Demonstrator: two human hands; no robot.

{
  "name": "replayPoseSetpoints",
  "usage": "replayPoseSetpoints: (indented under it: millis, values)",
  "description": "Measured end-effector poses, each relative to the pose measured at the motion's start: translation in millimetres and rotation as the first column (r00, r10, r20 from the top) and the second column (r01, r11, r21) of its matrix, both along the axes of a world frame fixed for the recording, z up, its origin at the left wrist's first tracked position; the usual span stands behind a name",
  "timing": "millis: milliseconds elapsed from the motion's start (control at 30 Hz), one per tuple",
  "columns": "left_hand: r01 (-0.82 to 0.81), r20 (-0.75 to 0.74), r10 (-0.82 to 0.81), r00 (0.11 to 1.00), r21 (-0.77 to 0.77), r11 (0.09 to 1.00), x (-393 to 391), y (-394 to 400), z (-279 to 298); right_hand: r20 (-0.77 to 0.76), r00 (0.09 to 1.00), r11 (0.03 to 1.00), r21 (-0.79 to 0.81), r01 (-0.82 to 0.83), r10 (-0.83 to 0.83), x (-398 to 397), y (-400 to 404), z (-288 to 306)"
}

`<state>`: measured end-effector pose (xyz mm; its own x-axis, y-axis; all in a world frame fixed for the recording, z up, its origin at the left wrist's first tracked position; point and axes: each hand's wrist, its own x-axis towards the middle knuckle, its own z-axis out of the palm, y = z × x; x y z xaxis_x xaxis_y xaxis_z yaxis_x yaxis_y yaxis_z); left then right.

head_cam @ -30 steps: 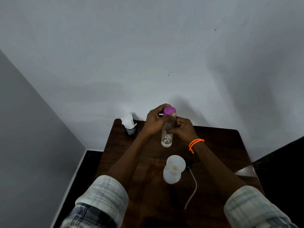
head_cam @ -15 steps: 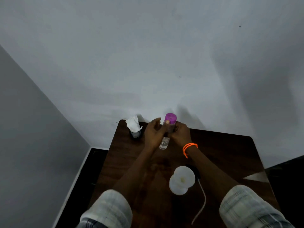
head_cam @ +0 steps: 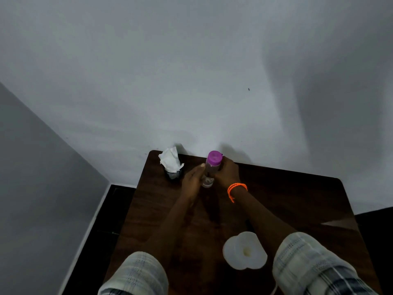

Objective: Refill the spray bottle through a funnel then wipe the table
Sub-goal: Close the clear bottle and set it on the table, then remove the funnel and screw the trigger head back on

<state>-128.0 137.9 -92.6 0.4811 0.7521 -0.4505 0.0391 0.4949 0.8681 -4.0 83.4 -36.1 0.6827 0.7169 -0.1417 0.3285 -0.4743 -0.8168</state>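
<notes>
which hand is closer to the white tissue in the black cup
Left. The left hand sits just right of the tissue; the right hand is farther, beyond the bottle.

A pale grey wall [head_cam: 191, 71] fills the upper part of the frame and meets a second, darker wall [head_cam: 32, 188] at the left in a slanting corner line. A small dark speck [head_cam: 248, 89] marks the pale wall right of centre. Black floor [head_cam: 93, 226] shows at lower left and at the right edge.
</notes>
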Motion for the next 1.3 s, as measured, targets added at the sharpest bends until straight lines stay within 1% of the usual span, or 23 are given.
replayPoseSetpoints:
  millis: [67,167,233,367,467,567,667,733,833,933,1000,1200,1300]
  values:
    - [0.013,-0.001,-0.013,1.000,0.010,1.000,5,7,-16,0.007,1.000,1.000,-0.004,-0.001,0.001,1,4,-4]
    - [-0.011,0.005,0.011,1.000,-0.013,1.000,7,6,-4,0.014,1.000,1.000,0.007,0.001,-0.001,0,7,-10]
    - [-0.017,0.008,0.017,1.000,0.012,1.000,8,3,-1,0.003,1.000,1.000,0.008,0.010,-0.010,1,7,-13]
    - [-0.020,0.028,0.020,0.999,0.004,1.000,9,-2,-4,-0.001,1.000,0.999,-0.040,0.012,-0.012,2,3,-20]
    - [-0.080,-0.019,0.079,0.997,-0.061,0.995,9,-10,-1,-0.015,1.000,0.997,-0.079,-0.009,0.008,2,-6,-19]
    - [-0.120,-0.149,0.108,0.983,-0.074,0.990,3,-17,0,-0.050,0.996,0.990,-0.115,-0.079,0.074,5,-17,-10]
    - [-0.072,-0.236,0.064,0.970,-0.026,0.997,-9,-27,5,-0.099,0.994,0.987,-0.150,-0.051,0.036,10,-33,-1]
    - [-0.018,-0.248,0.016,0.969,-0.007,1.000,-17,-42,18,-0.113,0.993,0.986,-0.160,-0.047,0.029,15,-49,6]
    - [-0.001,-0.222,-0.025,0.975,-0.115,0.993,-22,-66,30,-0.083,0.996,0.985,-0.169,-0.041,0.027,22,-78,17]
    - [0.085,-0.194,-0.122,0.973,-0.191,0.978,-26,-97,43,-0.055,0.998,0.989,-0.147,-0.020,0.012,25,-112,30]
    - [0.102,-0.188,-0.144,0.972,-0.214,0.971,-28,-115,49,-0.040,0.999,0.991,-0.126,-0.038,0.033,23,-136,37]
    - [0.121,-0.148,-0.162,0.976,-0.257,0.959,-44,-164,70,-0.066,0.996,0.994,-0.083,-0.072,0.066,7,-206,34]
    - [0.143,-0.142,-0.183,0.973,-0.256,0.956,-60,-177,79,-0.121,0.992,0.998,-0.044,-0.050,0.045,-1,-232,35]
